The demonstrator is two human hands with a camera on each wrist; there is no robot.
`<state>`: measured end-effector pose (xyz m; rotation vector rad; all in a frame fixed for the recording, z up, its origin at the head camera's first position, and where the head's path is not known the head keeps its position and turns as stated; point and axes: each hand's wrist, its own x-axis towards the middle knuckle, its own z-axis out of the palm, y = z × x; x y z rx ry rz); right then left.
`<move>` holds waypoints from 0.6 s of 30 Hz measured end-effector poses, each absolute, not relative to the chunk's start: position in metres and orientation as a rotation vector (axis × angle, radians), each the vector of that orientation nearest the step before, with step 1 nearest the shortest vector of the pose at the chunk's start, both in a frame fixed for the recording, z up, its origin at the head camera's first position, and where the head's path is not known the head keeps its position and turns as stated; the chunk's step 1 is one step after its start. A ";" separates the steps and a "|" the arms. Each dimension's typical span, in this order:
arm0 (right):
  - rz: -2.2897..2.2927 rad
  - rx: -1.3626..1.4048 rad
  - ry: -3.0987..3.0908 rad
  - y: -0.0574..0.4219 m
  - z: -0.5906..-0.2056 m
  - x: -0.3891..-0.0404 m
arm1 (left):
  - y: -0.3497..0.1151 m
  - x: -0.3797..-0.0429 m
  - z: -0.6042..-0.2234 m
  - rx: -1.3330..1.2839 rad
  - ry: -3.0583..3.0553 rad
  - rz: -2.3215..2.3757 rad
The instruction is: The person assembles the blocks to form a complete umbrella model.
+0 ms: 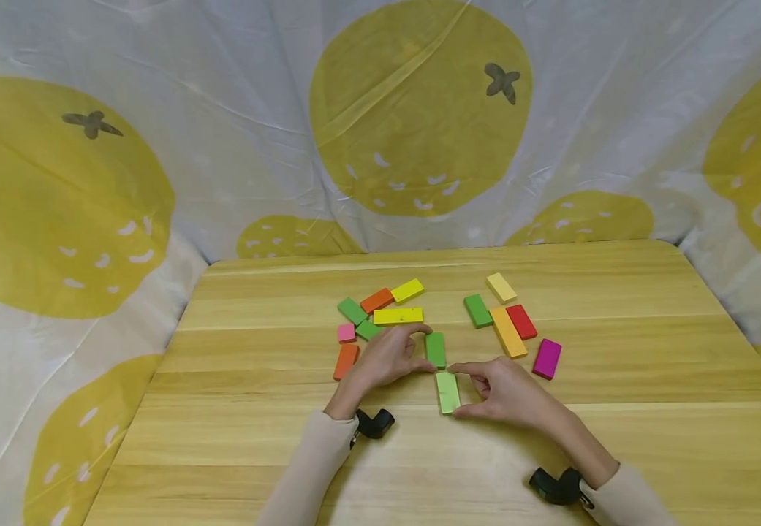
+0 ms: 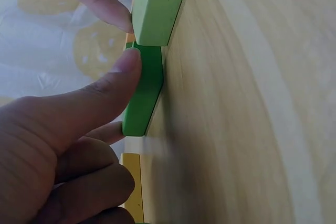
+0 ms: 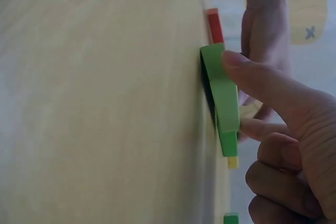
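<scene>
My left hand (image 1: pixel 390 356) pinches a green block (image 1: pixel 435 351) by its two ends, the thumb at the near end and the index finger at the far one. Just nearer to me lies a light green block (image 1: pixel 448 393), held the same way by my right hand (image 1: pixel 508 391). The two blocks stand nearly end to end in the head view. In the left wrist view the light green block (image 2: pixel 163 9) sits close to the tip of the left thumb. The right wrist view shows the light green block (image 3: pixel 221 87) slightly tilted, with a dark gap under one edge.
Left of centre lies a loose group of blocks, among them a long yellow block (image 1: pixel 398 316), a pink block (image 1: pixel 346 333) and an orange-red block (image 1: pixel 346 361). On the right are a long orange block (image 1: pixel 508 332), a red block (image 1: pixel 521 321) and a magenta block (image 1: pixel 547 359).
</scene>
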<state>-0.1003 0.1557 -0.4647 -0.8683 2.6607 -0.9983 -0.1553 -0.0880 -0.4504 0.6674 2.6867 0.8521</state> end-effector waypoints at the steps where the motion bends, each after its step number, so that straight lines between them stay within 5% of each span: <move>1: -0.989 -0.883 2.666 0.156 -0.466 -0.100 | -0.089 -0.155 -0.451 0.664 2.681 0.866; 18: -0.879 -0.973 2.689 0.156 -0.468 -0.098 | -0.087 -0.156 -0.456 0.652 2.662 0.972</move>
